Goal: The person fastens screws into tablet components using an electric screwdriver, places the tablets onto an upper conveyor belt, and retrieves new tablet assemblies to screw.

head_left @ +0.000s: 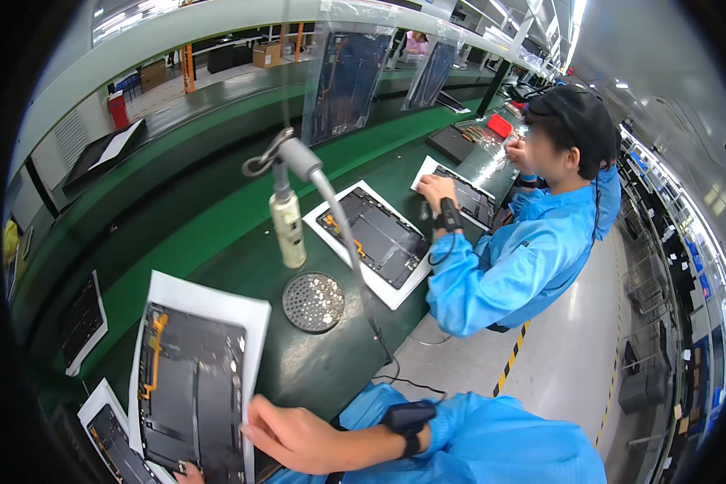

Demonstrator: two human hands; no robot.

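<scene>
A black tablet-like device chassis [192, 387] with an orange flex cable lies on a white backing sheet [210, 292], in front of me at the lower left. My right hand [294, 431], in a blue sleeve with a dark wrist strap, has its fingers closed at the chassis's right edge. At the bottom of the view, only the fingertips of my left hand [189, 473] show, closed on the chassis's lower edge. A hanging pale-yellow electric screwdriver [287, 230] is beyond the chassis. Below it sits a round perforated dish [313, 303] holding small bits.
To the right, a co-worker [532, 234] in blue handles another chassis. Between us lies a chassis [375, 234] on a white sheet. More chassis [117, 436] lie at the lower left. Bagged dark panels [347, 81] hang above the green bench [298, 363]. A grey cable [343, 226] crosses it.
</scene>
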